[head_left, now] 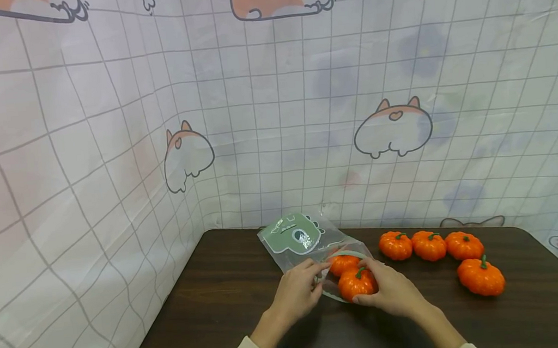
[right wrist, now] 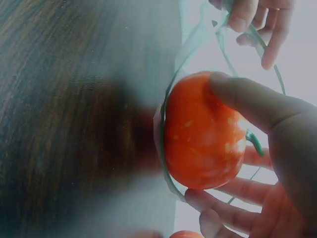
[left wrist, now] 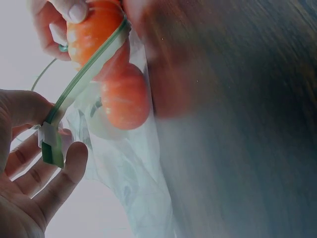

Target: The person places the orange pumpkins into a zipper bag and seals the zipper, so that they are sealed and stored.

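A clear zip bag [head_left: 283,261] with a green cartoon print lies on the table, its mouth spread towards me. At the left of that mouth, my left hand [head_left: 298,288] pinches the green-edged rim beside the white slider [left wrist: 47,134]. My right hand [head_left: 391,288] grips a small orange toy pumpkin [head_left: 356,283] with a green stem, thumb on one side and fingers on the other. That pumpkin sits in the bag's opening, the rim passing around it in the right wrist view. Deeper in the bag is another pumpkin [left wrist: 126,99], seen through the plastic.
Several more pumpkins stand on the right of the dark wooden table [head_left: 211,310]: three in a row at the back, and one pumpkin [head_left: 481,277] nearer me. A patterned white cloth [head_left: 276,141] hangs behind the table and along its left side.
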Available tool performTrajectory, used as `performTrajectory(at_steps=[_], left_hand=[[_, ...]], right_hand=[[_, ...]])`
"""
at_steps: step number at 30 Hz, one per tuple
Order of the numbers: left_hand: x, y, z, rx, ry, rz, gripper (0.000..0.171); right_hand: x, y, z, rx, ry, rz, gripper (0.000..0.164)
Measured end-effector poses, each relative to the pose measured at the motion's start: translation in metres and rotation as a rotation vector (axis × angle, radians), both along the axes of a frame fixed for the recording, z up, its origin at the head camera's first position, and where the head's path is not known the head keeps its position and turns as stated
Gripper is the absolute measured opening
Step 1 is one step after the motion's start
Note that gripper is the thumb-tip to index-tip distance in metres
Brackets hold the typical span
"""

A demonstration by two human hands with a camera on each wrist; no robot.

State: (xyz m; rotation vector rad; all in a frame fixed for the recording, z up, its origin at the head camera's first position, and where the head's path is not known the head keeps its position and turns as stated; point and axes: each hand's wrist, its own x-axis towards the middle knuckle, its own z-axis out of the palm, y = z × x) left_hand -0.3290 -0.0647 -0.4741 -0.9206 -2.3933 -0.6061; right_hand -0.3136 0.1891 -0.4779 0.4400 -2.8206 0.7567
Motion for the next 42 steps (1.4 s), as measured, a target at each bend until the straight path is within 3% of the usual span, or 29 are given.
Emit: performTrajectory(at_steps=[12, 24, 36, 42], left_hand=[[0.000, 0.001, 0.000, -0.024, 0.020, 0.000, 0.044], [0.002, 0.001, 0.002, -0.043, 0.047, 0.006, 0.041], [0.002, 0.003, 0.003, -0.091, 0.094, -0.010, 0.040], [0.001, 0.003, 0.002, -0.082, 0.074, -0.015, 0.040]], right_hand=[[0.000, -0.003, -0.003, 0.033, 0.034, -0.078, 0.075], [0.003, -0.005, -0.002, -0.001, -0.022, 0.001, 0.067], [0.003, -0.011, -0.002, 0.059, 0.053, -0.117, 0.072], [0.002, -0.015, -0.002, 0.073, 0.066, -0.110, 0.069]])
